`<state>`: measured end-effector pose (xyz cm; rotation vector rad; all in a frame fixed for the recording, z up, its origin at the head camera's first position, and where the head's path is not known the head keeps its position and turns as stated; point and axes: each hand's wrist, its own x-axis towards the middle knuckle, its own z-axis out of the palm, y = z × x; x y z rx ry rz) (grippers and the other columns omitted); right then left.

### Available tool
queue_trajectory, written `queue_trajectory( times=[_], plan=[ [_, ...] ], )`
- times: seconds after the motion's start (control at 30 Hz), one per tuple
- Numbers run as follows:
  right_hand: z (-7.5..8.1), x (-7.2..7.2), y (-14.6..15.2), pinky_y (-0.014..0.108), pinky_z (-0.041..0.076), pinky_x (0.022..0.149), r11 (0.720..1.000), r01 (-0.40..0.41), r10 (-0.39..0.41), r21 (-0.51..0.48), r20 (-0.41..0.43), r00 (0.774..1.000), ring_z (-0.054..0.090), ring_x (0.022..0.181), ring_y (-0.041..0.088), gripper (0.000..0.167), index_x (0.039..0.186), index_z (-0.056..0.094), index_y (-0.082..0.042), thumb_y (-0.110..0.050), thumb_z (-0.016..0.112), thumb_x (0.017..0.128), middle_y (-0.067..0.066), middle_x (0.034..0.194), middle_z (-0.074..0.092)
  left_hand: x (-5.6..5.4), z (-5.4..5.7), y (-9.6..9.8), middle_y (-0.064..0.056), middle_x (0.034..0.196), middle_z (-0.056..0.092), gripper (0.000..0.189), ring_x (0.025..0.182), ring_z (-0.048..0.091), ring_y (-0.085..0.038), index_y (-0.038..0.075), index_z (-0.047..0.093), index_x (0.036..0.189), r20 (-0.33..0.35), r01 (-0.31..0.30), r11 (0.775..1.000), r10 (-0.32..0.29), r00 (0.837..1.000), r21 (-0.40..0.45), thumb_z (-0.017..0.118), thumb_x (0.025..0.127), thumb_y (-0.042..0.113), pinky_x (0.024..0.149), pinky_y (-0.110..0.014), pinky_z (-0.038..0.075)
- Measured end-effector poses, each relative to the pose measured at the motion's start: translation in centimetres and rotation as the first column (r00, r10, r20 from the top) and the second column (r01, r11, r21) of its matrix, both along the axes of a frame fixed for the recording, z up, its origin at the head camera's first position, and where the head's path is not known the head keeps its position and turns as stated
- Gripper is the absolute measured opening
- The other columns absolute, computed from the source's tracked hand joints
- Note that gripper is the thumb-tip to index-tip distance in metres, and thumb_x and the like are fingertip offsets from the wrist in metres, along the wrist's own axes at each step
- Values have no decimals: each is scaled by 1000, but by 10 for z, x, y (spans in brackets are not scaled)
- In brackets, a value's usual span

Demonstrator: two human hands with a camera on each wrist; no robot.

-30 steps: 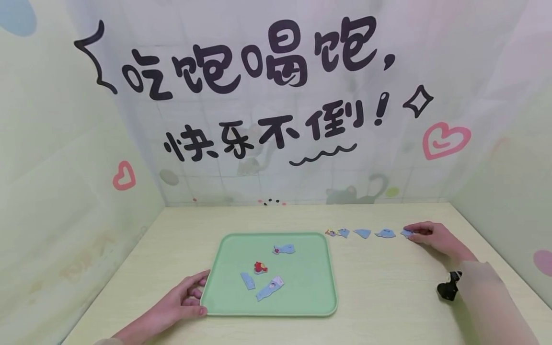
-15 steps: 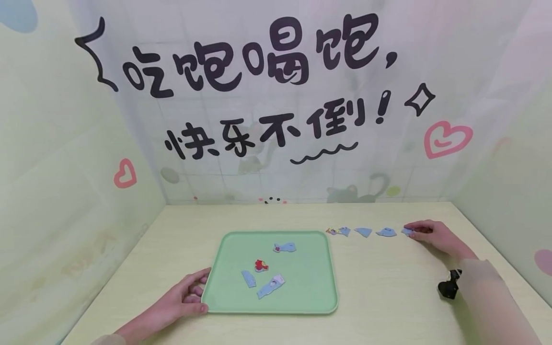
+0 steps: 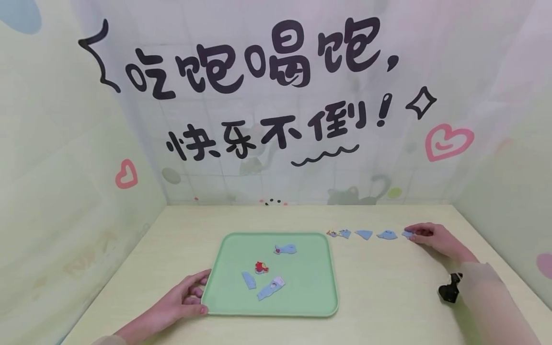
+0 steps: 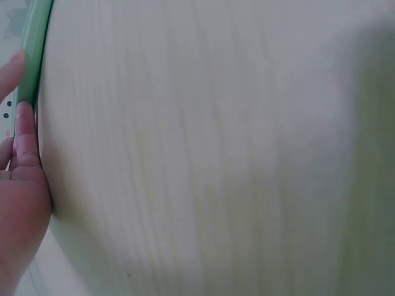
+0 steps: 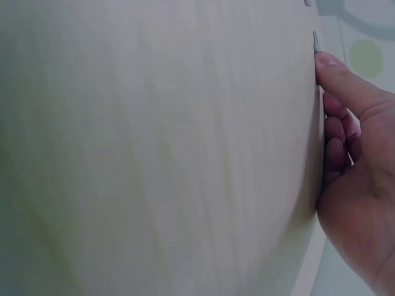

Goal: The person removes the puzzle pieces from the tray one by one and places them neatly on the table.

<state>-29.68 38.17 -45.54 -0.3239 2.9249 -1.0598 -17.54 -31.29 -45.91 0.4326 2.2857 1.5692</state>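
Okay, head view: my right hand [image 3: 433, 240] pinches a small blue piece [image 3: 407, 234] on the desk [image 3: 379, 287], right end of a row of pieces [image 3: 364, 234]. My left hand [image 3: 183, 298] grips the green tray [image 3: 302, 292] by its left edge; four loose pieces [image 3: 270, 289] lie in it. Looks like the placing step; next move calls for releasing without dragging.

Left wrist view: fingers against tray rim.

Right wrist view: thumb on piece, mostly hidden.

Head cam view shifted slightly, wall lettering [image 3: 282, 132] bit further R
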Motion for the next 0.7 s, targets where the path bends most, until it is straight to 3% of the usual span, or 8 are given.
queue_trajectory(
  times=[0.27, 0.7],
  plan=[
    [0, 0, -4, 14, 43, 77, 1000, -2, 2, 15, -6, 1000, 48, 91, -4, 41, 129, 63, -2, -29, 61, 98, 21, 124, 61, 1, -1, -1, -23, 141, 31, 92, 100, 48, -2, 0, 20, 155, 8, -29, 999, 29, 1000, -21, 77, 84, 15, 83, -16, 50],
    [0, 0, -3, 15, 44, 77, 1000, 1, -1, 16, 2, 1000, 47, 93, -5, 43, 130, 63, -3, -30, 63, 97, 24, 129, 58, 1, -1, -1, -25, 140, 32, 92, 99, 49, 0, -4, 19, 154, -24, -13, 1000, 13, 1000, -12, 77, 84, 13, 83, -16, 51]
  ],
)
